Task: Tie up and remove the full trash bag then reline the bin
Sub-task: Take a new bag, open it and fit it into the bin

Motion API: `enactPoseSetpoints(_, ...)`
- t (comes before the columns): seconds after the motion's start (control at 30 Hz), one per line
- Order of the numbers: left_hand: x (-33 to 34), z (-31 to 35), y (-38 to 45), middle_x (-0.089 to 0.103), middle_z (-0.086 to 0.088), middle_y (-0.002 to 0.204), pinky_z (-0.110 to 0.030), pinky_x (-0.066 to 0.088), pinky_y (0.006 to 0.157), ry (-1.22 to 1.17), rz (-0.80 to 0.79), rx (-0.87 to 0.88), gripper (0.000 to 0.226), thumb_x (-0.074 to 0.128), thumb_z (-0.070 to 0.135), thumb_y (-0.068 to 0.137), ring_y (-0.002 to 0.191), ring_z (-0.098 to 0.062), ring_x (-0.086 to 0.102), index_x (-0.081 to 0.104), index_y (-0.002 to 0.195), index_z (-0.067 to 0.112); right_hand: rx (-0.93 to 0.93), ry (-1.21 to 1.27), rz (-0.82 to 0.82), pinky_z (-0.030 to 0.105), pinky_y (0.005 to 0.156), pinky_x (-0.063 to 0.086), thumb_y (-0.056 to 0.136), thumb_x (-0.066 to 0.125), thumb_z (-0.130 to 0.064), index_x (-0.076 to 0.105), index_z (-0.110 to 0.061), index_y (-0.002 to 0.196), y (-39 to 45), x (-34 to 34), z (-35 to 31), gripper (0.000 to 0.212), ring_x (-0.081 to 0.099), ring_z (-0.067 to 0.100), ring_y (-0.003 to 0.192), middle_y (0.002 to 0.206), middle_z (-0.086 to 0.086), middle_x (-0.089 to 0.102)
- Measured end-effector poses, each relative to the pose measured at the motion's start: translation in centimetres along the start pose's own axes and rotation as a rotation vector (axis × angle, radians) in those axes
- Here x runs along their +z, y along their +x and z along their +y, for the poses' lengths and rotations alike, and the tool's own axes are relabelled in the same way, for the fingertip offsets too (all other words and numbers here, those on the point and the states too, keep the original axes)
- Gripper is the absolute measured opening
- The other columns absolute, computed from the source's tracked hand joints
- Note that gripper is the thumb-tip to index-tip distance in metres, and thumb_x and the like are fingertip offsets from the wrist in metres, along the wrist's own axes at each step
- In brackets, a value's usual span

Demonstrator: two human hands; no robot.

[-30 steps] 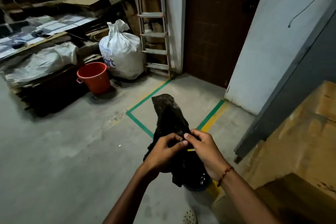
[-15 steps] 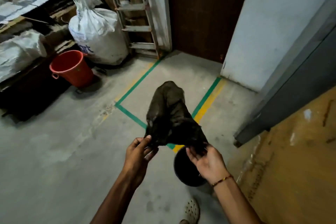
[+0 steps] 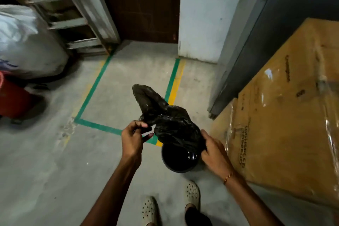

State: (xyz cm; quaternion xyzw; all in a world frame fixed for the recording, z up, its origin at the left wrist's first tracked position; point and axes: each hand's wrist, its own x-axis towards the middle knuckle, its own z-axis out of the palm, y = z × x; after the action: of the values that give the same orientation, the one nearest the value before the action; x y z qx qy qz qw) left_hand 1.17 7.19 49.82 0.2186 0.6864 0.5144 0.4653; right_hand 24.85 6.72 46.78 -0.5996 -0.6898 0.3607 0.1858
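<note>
A crumpled black plastic bag (image 3: 165,115) hangs in the air between my hands, just above a small round black bin (image 3: 178,159) that stands on the concrete floor. My left hand (image 3: 133,137) pinches the bag's edge on its left side. My right hand (image 3: 212,150) grips the bag's edge on the right, close to the bin's rim. The bag's far end sticks up and away from me. The bin's inside looks dark and bare.
A large cardboard box (image 3: 286,115) wrapped in film stands close on the right. A grey metal door (image 3: 256,46) rises behind it. On the left are a red bucket (image 3: 12,97), a white sack (image 3: 23,42) and a ladder (image 3: 73,14). My feet in pale clogs (image 3: 192,194) are below the bin.
My hands have spread apart, pulling the bag's edge wider, and the bag has come down to the bin's mouth. My view has tilted down and to the right.
</note>
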Motion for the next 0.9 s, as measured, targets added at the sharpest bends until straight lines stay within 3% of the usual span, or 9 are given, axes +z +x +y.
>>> enactPoseSetpoints(0.13, -1.3, -1.7, 2.4, 0.068, -0.016, 0.088, -0.043, 0.056, 0.079, 0.027, -0.036, -0.089, 0.017, 0.051, 0.004, 0.093, 0.079, -0.024, 0.065, 0.067, 0.088, -0.001, -0.148, -0.255, -0.110, 0.033, 0.070, 0.052, 0.068, 0.045, 0.002, 0.067, -0.009, 0.108, -0.6, 2.3, -0.9, 0.047, 0.066, 0.036, 0.088, 0.106, 0.013, 0.067)
enactPoseSetpoints(0.27, -2.9, -4.5, 5.0, 0.062, -0.015, 0.077, -0.042, 0.055, 0.071, -0.028, 0.039, -0.203, 0.024, 0.073, 0.024, 0.084, 0.073, -0.027, 0.062, 0.053, 0.076, 0.011, -0.100, -0.293, -0.181, 0.030, 0.078, 0.053, 0.087, 0.049, -0.008, 0.067, -0.023, 0.118, -1.3, 4.8, 0.8, 0.039, 0.064, 0.022, 0.095, 0.105, 0.004, 0.063)
enactPoseSetpoints(0.43, -2.0, -8.1, 5.3, 0.061, -0.013, 0.081, -0.031, 0.049, 0.061, -0.034, -0.089, -0.265, 0.016, 0.061, -0.006, 0.087, 0.069, -0.024, 0.059, 0.056, 0.093, 0.009, 0.104, -0.287, -0.004, 0.021, 0.088, 0.045, 0.090, 0.059, -0.010, 0.064, -0.011, 0.119, -2.5, 5.2, 3.8, 0.030, 0.061, 0.021, 0.100, 0.115, 0.004, 0.058)
enactPoseSetpoints(0.53, -0.2, -10.6, 4.2, 0.062, -0.007, 0.096, -0.027, 0.056, 0.058, 0.067, -0.229, -0.259, 0.038, 0.055, -0.011, 0.087, 0.074, -0.019, 0.062, 0.056, 0.119, 0.011, 0.224, -0.293, 0.051, 0.025, 0.097, 0.039, 0.085, 0.065, -0.006, 0.056, -0.005, 0.126, -2.7, 5.0, 6.2, 0.043, 0.055, 0.027, 0.113, 0.125, 0.012, 0.052)
enactPoseSetpoints(0.63, 1.6, -14.5, 3.5, 0.055, -0.009, 0.121, -0.039, 0.061, 0.077, 0.217, -0.332, -0.178, 0.062, 0.060, -0.008, 0.083, 0.098, -0.032, 0.064, 0.044, 0.136, 0.019, 0.285, -0.283, 0.057, 0.021, 0.098, 0.032, 0.083, 0.062, -0.001, 0.044, -0.007, 0.136, -2.3, 5.2, 8.7, 0.056, 0.048, 0.025, 0.116, 0.130, 0.010, 0.040)
enactPoseSetpoints(0.7, 2.9, -17.1, 2.9, 0.042, -0.002, 0.135, -0.050, 0.052, 0.096, 0.337, -0.400, -0.099, 0.077, 0.066, 0.006, 0.073, 0.119, -0.036, 0.055, 0.038, 0.141, 0.026, 0.301, -0.280, 0.060, 0.022, 0.097, 0.035, 0.085, 0.060, -0.002, 0.037, -0.006, 0.142, -2.2, 5.4, 10.2, 0.061, 0.046, 0.026, 0.119, 0.137, 0.010, 0.033)
enactPoseSetpoints(0.8, 4.9, -21.6, 2.5, 0.040, 0.011, 0.135, -0.048, 0.044, 0.106, 0.384, -0.465, -0.075, 0.087, 0.068, 0.016, 0.061, 0.131, -0.024, 0.045, 0.036, 0.141, 0.030, 0.248, -0.279, 0.149, 0.028, 0.098, 0.040, 0.086, 0.059, -0.003, 0.036, -0.004, 0.144, -2.1, 5.8, 12.3, 0.062, 0.044, 0.029, 0.127, 0.151, 0.013, 0.030)
enactPoseSetpoints(0.83, 5.4, -23.2, 2.6, 0.041, 0.012, 0.134, -0.045, 0.048, 0.101, 0.391, -0.471, -0.063, 0.089, 0.070, 0.019, 0.060, 0.130, -0.021, 0.045, 0.038, 0.142, 0.027, 0.223, -0.284, 0.182, 0.031, 0.098, 0.042, 0.086, 0.059, -0.001, 0.038, -0.003, 0.144, -2.0, 6.2, 13.0, 0.062, 0.044, 0.031, 0.129, 0.152, 0.015, 0.031)
enactPoseSetpoints(0.9, 6.1, -26.4, 2.9, 0.042, 0.004, 0.133, -0.038, 0.056, 0.069, 0.397, -0.479, -0.030, 0.086, 0.067, 0.013, 0.061, 0.115, -0.024, 0.053, 0.041, 0.140, 0.036, 0.192, -0.281, 0.223, 0.031, 0.096, 0.043, 0.085, 0.059, 0.000, 0.040, -0.002, 0.142, -1.8, 7.2, 14.6, 0.061, 0.044, 0.031, 0.129, 0.152, 0.014, 0.033)
